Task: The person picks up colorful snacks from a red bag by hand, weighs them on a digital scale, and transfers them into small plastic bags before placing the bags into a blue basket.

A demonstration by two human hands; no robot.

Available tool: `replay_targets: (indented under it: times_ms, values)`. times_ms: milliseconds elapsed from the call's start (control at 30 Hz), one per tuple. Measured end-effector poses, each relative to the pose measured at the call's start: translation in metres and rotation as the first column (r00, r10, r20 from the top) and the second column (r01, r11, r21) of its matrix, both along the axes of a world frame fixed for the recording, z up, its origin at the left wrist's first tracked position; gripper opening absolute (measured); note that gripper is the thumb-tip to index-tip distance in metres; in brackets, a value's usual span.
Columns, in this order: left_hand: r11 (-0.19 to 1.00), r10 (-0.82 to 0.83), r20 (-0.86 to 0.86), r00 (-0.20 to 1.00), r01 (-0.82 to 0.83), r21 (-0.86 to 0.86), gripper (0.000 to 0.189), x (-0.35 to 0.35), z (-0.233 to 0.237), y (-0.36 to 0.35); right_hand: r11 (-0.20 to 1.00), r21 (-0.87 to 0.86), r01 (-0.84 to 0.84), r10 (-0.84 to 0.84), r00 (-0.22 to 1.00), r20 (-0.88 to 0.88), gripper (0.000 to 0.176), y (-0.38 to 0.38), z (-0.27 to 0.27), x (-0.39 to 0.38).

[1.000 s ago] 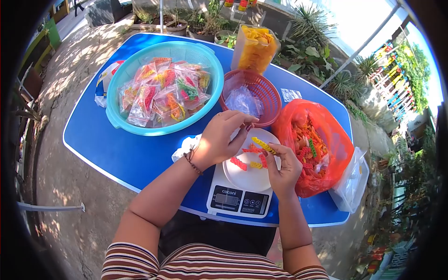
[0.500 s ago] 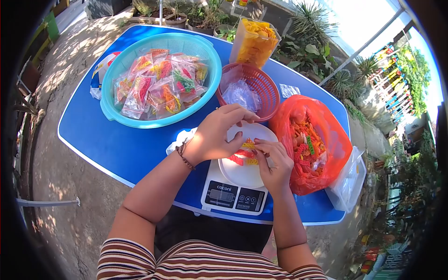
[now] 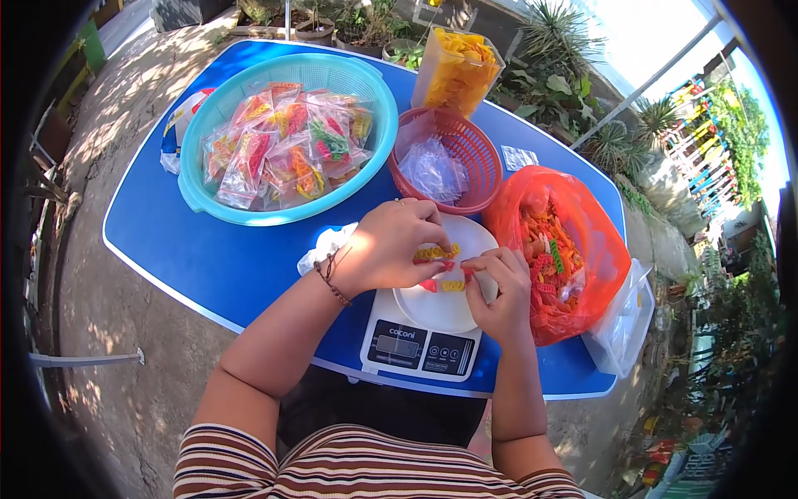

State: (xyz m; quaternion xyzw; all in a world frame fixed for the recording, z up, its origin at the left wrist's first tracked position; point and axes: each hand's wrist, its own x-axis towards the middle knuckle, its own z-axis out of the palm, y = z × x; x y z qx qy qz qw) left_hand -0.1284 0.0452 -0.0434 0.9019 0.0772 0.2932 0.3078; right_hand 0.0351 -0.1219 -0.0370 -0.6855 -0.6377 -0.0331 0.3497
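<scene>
A white plate (image 3: pixel 428 314) sits on a white kitchen scale (image 3: pixel 378 356) marked "coconi", near the table's front edge. Over its left side, my left hand (image 3: pixel 395 245) is closed, thumb and fingers pinching a small yellow ridged piece (image 3: pixel 434 252) with some red beside it. My right hand (image 3: pixel 505 291) is closed at the plate's right side, its fingertips around a small red piece (image 3: pixel 469 275) that they partly hide. Another yellow piece (image 3: pixel 452 286) shows between the hands. Just right of my right hand, a red plastic bag (image 3: pixel 594 283) stands open with many orange, red and green pieces.
A turquoise basin (image 3: pixel 193 187) of filled clear packets stands back left. Behind the plate, a red basket (image 3: pixel 480 166) holds clear bags. A container (image 3: pixel 457 71) of yellow-orange pieces stands at the back. A clear packet (image 3: pixel 519 158) lies on the blue table (image 3: pixel 249 274).
My left hand has closed from a spread pose and come down onto the pieces over the plate. My right hand has shifted slightly right, its fingertips lower and farther from the yellow piece.
</scene>
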Motion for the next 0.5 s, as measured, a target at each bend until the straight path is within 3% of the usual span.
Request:
replay_targets:
  times_ms: [167, 267, 367, 467, 500]
  values:
    - [0.999, 0.016, 0.027, 0.999, -0.017, 0.037, 0.020, 0.000, -0.003, 0.005, 0.996, 0.042, 0.076, -0.076, 0.997, 0.005, 0.019, 0.002, -0.008, 0.005]
    - [0.998, 0.032, 0.003, 0.999, -0.032, 0.060, 0.022, 0.000, -0.002, 0.004, 0.995, 0.095, 0.039, -0.041, 0.999, 0.018, 0.018, 0.006, -0.007, -0.002]
    - [0.999, 0.010, -0.025, 1.000, -0.009, 0.036, 0.024, 0.000, -0.002, 0.005, 0.993, 0.120, 0.004, 0.017, 0.984, -0.177, 0.022, 0.007, -0.019, -0.002]
    - [1.000, -0.014, -0.041, 0.999, 0.014, 0.014, 0.024, 0.001, -0.003, 0.005, 0.978, 0.198, 0.063, -0.018, 0.975, -0.221, 0.023, 0.009, -0.021, -0.003]
    - [1.000, -0.019, -0.044, 0.999, 0.020, 0.012, 0.024, 0.001, -0.003, 0.006, 0.980, 0.196, 0.021, 0.007, 0.990, -0.141, 0.022, 0.009, -0.018, -0.002]
